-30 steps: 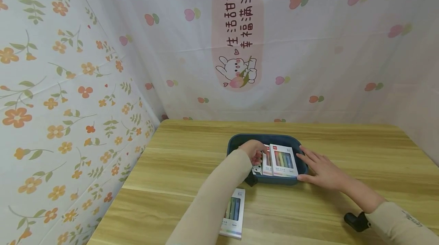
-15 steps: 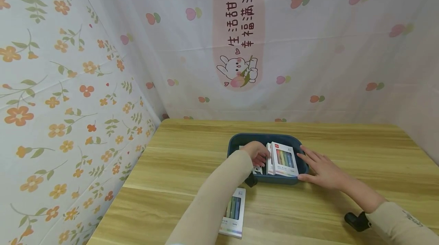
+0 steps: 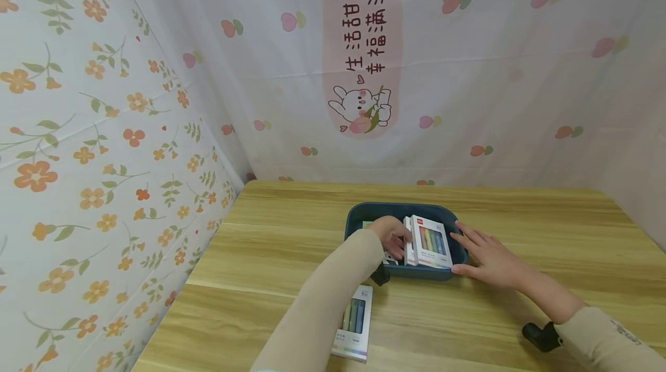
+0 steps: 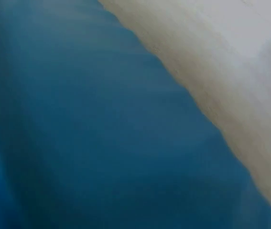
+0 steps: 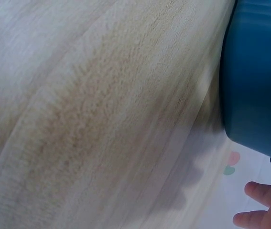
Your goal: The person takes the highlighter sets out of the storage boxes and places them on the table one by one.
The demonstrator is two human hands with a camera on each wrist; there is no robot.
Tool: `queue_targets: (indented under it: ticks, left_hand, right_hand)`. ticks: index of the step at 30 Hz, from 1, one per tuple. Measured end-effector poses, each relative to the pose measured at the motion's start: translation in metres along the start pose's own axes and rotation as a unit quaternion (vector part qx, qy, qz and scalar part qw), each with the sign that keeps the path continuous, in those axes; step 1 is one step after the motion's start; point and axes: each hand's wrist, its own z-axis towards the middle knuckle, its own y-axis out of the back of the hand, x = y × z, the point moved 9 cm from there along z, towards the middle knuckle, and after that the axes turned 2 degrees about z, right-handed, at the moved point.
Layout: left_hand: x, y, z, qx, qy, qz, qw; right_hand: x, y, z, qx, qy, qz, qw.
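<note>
A dark blue bin (image 3: pixel 400 272) stands on the wooden table, holding white window boxes of coloured sticks. My left hand (image 3: pixel 391 236) reaches inside, fingers loosely bent and right at the left edge of a narrowly showing box (image 3: pixel 409 253). Over that one lies another stick box (image 3: pixel 433 242), its window showing coloured sticks. Beneath my left fingers a panda-printed item (image 3: pixel 391 260) peeks out, mostly hidden. My right hand (image 3: pixel 491 259) has its fingers spread along the bin's right rim. The left wrist view shows only the bin's blue wall (image 4: pixel 102 119) and the table.
Another stick box (image 3: pixel 355 326) lies on the table in front of the bin, partly covered by the left sleeve (image 3: pixel 322 302). Black wrist mounts (image 3: pixel 541 336) jut out under the forearms. A printed curtain (image 3: pixel 468 71) hangs behind the table.
The two boxes in the bin have shifted a little to the right, closer together, with my left hand's fingers following and loosening. My right hand has stayed at the rim.
</note>
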Motion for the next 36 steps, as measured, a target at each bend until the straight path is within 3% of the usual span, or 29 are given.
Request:
queue_targets:
  ticks: [9,17,27,36]
  left_hand:
    - [0.002,0.002,-0.003,0.042,0.039,-0.008,0.9984]
    - [0.000,0.005,-0.003,0.079,0.009,0.025,0.9965]
    - [0.008,0.019,-0.005,0.090,0.019,0.052,0.9944]
    - [0.010,0.035,-0.010,0.067,0.003,0.064,0.9957]
  right_hand:
    - [-0.002,-0.001,0.000,0.005,0.002,0.008,0.9999]
    - [-0.003,-0.001,0.000,0.004,0.001,0.003,1.0000]
    - [-0.003,-0.002,0.000,0.008,-0.001,0.000,1.0000]
    - [-0.003,-0.001,0.001,0.009,-0.001,0.000,1.0000]
